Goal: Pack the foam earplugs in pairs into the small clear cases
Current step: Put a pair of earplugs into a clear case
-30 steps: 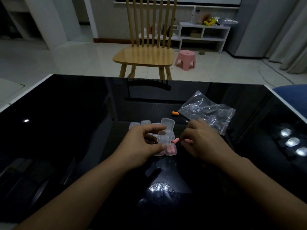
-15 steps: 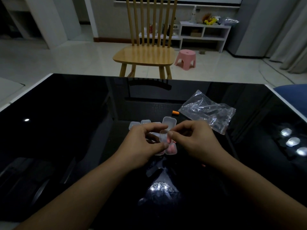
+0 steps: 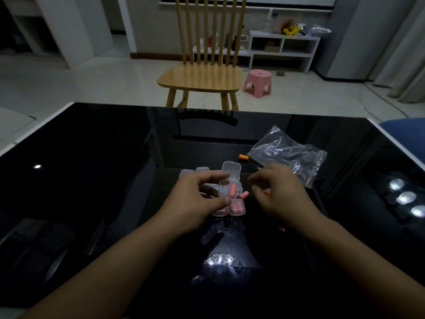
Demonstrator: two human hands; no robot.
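From the head view, your left hand holds the open case just above the counter, one pink earplug inside. Keep it level while your right hand, grip loosely curled, takes the loose earplug beside it.

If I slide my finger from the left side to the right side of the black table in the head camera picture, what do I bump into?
Left hand → open clear case with one pink earplug inside → right hand → crumpled clear plastic bag → three bright light reflections on the glossy table.
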